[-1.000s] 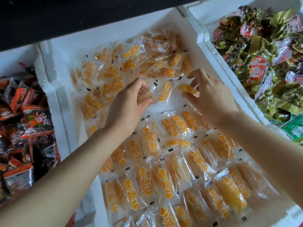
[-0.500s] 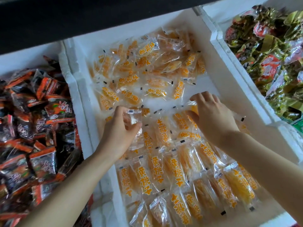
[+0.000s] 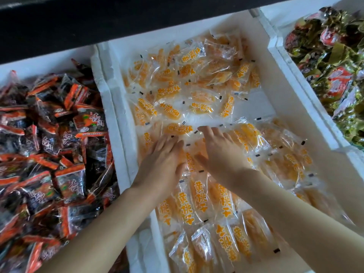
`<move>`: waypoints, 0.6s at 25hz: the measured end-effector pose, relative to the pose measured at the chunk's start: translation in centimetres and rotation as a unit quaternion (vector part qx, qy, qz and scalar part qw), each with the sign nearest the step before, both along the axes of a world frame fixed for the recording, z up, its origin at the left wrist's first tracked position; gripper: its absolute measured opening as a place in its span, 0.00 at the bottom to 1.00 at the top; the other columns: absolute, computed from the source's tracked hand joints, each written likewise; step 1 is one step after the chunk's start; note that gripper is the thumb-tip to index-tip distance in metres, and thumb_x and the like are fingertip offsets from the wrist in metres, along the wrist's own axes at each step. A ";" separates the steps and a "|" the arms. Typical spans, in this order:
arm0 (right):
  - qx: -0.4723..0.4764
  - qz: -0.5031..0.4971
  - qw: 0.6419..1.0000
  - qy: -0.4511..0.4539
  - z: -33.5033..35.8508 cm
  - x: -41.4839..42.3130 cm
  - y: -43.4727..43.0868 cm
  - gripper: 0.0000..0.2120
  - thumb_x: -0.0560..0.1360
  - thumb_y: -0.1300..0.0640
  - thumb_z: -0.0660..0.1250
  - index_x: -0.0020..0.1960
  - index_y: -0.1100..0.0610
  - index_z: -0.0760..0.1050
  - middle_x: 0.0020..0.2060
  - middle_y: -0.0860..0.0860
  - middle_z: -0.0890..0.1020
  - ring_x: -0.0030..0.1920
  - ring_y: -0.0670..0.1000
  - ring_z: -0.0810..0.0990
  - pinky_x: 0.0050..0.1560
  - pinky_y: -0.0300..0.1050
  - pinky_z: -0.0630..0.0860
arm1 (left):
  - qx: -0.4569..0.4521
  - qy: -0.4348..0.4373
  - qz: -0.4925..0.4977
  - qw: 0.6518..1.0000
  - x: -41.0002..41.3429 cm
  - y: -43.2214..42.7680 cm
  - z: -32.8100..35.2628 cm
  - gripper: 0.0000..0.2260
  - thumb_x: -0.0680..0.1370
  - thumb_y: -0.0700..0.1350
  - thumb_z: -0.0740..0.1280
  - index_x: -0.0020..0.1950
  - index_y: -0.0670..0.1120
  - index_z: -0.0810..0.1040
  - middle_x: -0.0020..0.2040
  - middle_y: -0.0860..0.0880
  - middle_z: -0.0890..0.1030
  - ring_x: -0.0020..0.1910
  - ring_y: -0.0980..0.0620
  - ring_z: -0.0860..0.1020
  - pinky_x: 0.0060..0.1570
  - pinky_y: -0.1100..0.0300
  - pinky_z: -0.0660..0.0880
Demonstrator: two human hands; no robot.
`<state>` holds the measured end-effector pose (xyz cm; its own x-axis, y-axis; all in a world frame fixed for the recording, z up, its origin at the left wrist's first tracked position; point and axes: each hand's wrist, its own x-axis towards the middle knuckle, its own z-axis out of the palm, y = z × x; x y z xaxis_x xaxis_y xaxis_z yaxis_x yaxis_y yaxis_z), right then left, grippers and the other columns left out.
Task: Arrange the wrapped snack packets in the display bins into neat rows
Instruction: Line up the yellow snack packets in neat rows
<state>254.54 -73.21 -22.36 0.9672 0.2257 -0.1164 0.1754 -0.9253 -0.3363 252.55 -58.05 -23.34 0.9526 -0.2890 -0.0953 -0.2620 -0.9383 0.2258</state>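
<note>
Clear crinkly packets in foam bin

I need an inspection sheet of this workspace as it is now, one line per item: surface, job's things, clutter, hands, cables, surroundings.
Surface: white foam bin, the middle of three; a bare strip of its floor shows between heap and rows.
Job's things: near orange packets lie in rows side by side; far orange packets lie in a loose heap.
Clutter: nothing seen.
Hands: left hand and right hand lie flat, fingers straight, on packets at the far edge of the rows.
Cables: nothing seen.
Surroundings: left bin of dark and orange-red packets, right bin of green and red packets, both unsorted; dark band behind.
</note>
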 end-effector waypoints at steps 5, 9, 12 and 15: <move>0.087 -0.016 0.996 -0.022 0.5 0.4 -0.3 0.22 0.77 0.56 0.63 0.69 0.52 0.63 0.65 0.52 0.69 0.61 0.54 0.72 0.52 0.41 0.68 | 0.071 0.005 -0.023 0.997 -0.6 0.5 0.0 0.26 0.71 0.54 0.72 0.63 0.41 0.75 0.61 0.43 0.77 0.63 0.41 0.75 0.58 0.48 0.74; 0.192 -0.063 0.977 -0.072 1.9 2.1 -1.6 0.21 0.74 0.57 0.69 0.66 0.54 0.70 0.61 0.53 0.73 0.49 0.52 0.78 0.47 0.40 0.72 | 0.023 -0.014 -0.032 0.999 -0.3 0.2 0.1 0.25 0.80 0.54 0.60 0.73 0.44 0.63 0.71 0.46 0.65 0.73 0.46 0.60 0.70 0.55 0.58; 0.242 -0.141 0.959 -0.031 1.9 4.0 -3.8 0.21 0.73 0.55 0.70 0.64 0.52 0.73 0.58 0.52 0.77 0.46 0.50 0.79 0.40 0.38 0.70 | -0.051 -0.023 -0.042 0.998 0.0 -1.2 0.7 0.22 0.81 0.50 0.60 0.73 0.44 0.65 0.71 0.45 0.68 0.73 0.47 0.62 0.69 0.55 0.59; 0.399 -0.218 0.889 0.052 2.1 4.5 -4.9 0.20 0.72 0.53 0.71 0.63 0.53 0.75 0.52 0.51 0.79 0.40 0.47 0.79 0.40 0.40 0.76 | -0.065 -0.004 -0.052 0.997 0.9 -3.0 0.3 0.23 0.83 0.52 0.55 0.77 0.48 0.58 0.77 0.48 0.59 0.76 0.49 0.54 0.73 0.56 0.51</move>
<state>259.02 -78.07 -20.25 0.9764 -0.1169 -0.1818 -0.2121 -0.3568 -0.9098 253.46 -61.03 -22.99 0.9176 -0.3951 -0.0434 -0.3580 -0.8689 0.3419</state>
